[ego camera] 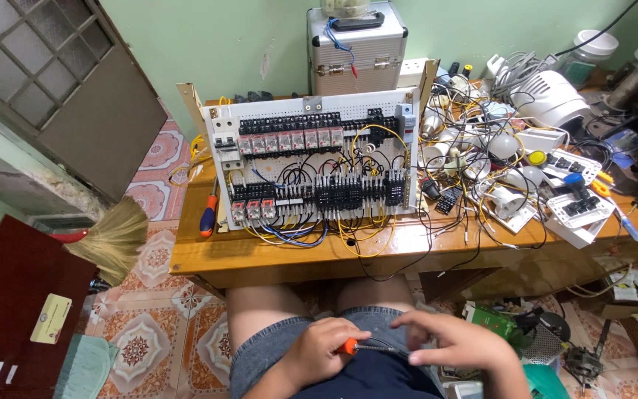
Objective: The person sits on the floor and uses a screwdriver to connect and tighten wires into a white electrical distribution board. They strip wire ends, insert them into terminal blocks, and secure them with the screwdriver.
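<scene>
I sit at a wooden table (275, 255) with both hands in my lap. My left hand (324, 347) is closed around the orange handle of a small screwdriver (363, 345), whose thin metal shaft points right. My right hand (458, 341) hovers beside the shaft's tip with fingers spread, its fingertips close to or touching the tip. On the table in front of me stands a tilted white perforated panel (315, 162) packed with black relays, breakers and yellow, black and blue wires.
An orange-and-blue screwdriver (208, 214) lies left of the panel. Right of it is a heap of bulbs, sockets, switches and cables (526, 170). A metal case (357, 48) stands behind. A broom (116, 236) and dark cabinet (16, 310) are at the left.
</scene>
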